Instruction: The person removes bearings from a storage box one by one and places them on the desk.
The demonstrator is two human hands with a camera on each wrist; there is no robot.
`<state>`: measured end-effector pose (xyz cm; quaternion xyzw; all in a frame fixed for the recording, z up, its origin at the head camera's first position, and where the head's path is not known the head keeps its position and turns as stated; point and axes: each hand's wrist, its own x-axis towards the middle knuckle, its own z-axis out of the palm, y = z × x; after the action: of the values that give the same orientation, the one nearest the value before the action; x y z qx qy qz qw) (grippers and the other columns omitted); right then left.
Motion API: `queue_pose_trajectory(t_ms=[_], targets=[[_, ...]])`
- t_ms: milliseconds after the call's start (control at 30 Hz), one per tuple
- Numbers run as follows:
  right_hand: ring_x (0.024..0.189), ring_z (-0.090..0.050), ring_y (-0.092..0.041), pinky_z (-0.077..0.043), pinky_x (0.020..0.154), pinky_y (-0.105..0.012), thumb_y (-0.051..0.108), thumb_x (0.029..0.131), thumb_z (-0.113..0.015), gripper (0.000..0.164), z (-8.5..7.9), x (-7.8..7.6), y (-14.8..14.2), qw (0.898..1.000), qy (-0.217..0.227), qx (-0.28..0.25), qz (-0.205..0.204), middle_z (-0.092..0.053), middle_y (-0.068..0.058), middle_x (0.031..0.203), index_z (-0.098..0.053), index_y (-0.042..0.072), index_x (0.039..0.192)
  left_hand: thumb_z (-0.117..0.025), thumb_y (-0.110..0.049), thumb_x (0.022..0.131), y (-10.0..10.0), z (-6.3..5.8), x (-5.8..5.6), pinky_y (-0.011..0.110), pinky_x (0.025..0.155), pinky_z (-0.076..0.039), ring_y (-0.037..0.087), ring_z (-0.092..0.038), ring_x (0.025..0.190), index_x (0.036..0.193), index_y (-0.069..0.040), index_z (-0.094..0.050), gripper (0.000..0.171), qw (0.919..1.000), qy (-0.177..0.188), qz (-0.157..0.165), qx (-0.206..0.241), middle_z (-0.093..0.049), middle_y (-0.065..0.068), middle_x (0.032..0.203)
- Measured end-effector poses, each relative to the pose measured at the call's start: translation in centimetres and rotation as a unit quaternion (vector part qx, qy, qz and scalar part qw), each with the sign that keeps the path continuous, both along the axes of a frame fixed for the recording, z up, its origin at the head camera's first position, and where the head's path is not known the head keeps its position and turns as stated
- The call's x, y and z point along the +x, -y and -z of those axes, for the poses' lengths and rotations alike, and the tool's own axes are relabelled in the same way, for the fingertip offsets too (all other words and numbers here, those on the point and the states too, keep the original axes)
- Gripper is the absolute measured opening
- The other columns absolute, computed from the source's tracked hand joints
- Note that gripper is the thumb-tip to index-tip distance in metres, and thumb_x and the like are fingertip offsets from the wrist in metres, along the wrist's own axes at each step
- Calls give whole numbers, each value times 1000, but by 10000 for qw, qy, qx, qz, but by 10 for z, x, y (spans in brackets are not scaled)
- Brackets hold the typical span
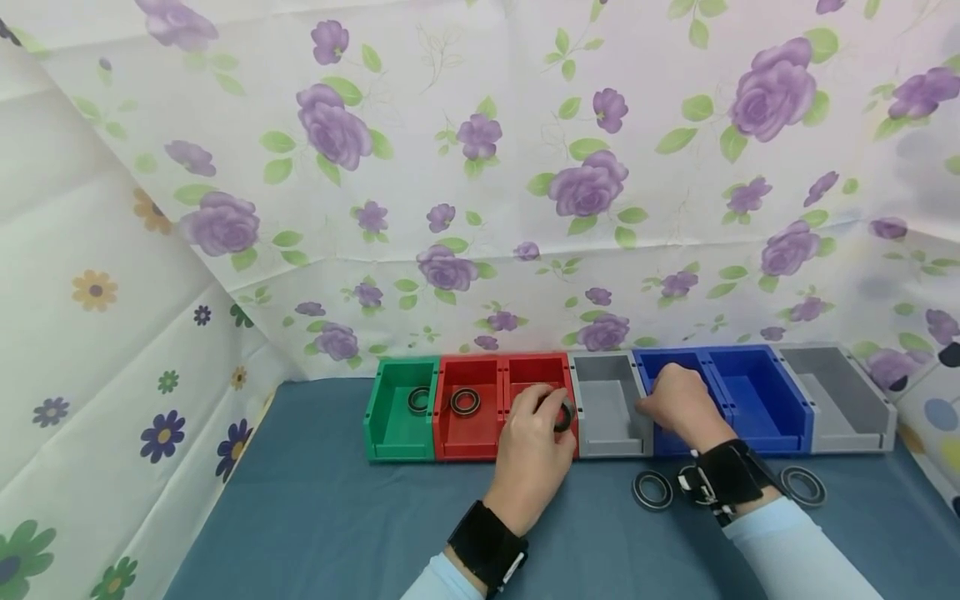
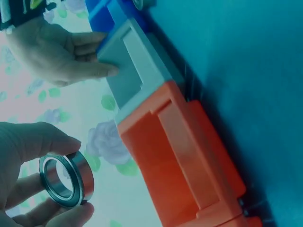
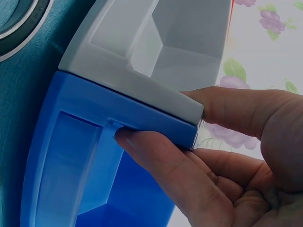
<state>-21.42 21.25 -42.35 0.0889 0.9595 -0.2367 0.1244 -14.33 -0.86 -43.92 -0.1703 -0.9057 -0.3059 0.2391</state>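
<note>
A metal ball bearing (image 2: 85,176) with a dark seal is pinched between the thumb and fingers of my left hand (image 1: 531,446). In the head view that hand is over the right-hand red bin (image 1: 536,363), with part of the bearing hidden behind the fingers. My right hand (image 1: 681,405) grips the adjoining walls of the grey bin (image 1: 609,408) and the left-hand blue bin (image 3: 71,161). Its thumb is on the grey side and its index finger on the blue side, as the right wrist view shows.
Bearings lie in the green bin (image 1: 381,421) and the left-hand red bin (image 1: 444,425). On the blue-grey cloth (image 1: 315,500) in front are a bearing (image 1: 637,491), another bearing (image 1: 786,483) farther right, and one partly hidden by the right wrist. A flowered curtain (image 1: 510,217) hangs behind.
</note>
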Motion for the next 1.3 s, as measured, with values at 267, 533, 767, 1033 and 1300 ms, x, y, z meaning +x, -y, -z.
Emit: queue_pose_trajectory(t_ms=[267,533,767,1033,1300], targets=[[48,-57,-17,-43,44,-26,23,77,-68,34,0,0,0,10000,-74,60,5,-50,0,47,-49,12,50,-73,-17,77,-4,5,11,25,84,-53,13,-54,112,123,-17,-60,48,9981,509,292,166,-57,3,123],[43,-52,-16,-42,42,-26,24,76,-69,41,1,0,-1,9998,-169,78,25,-36,5,45,-41,15,48,-76,-19,75,-12,12,18,20,84,-52,8,-54,110,121,-20,-59,49,9954,736,618,-42,-57,-2,123],[41,-51,-16,-41,42,-26,24,77,-69,42,2,0,-3,9998,-193,43,-2,-33,5,44,-40,15,47,-77,-25,75,-21,20,23,20,82,-53,7,-57,103,119,-23,-60,48,9863,1341,939,-210,-61,-5,116],[43,-55,-17,-41,42,-26,24,76,-68,40,1,-1,-3,9998,-170,41,51,-39,3,43,-42,15,46,-77,-23,72,-30,32,26,22,81,-53,5,-56,97,114,-20,-62,44,9775,1575,1105,-866,-63,-6,108],[44,-52,-16,-41,43,-25,24,77,-68,39,2,-1,-3,9998,-138,52,104,-38,4,45,-44,14,48,-80,-24,69,-40,41,26,25,81,-53,6,-57,94,112,-21,-64,46,9653,1630,1192,-1655,-64,-6,106]])
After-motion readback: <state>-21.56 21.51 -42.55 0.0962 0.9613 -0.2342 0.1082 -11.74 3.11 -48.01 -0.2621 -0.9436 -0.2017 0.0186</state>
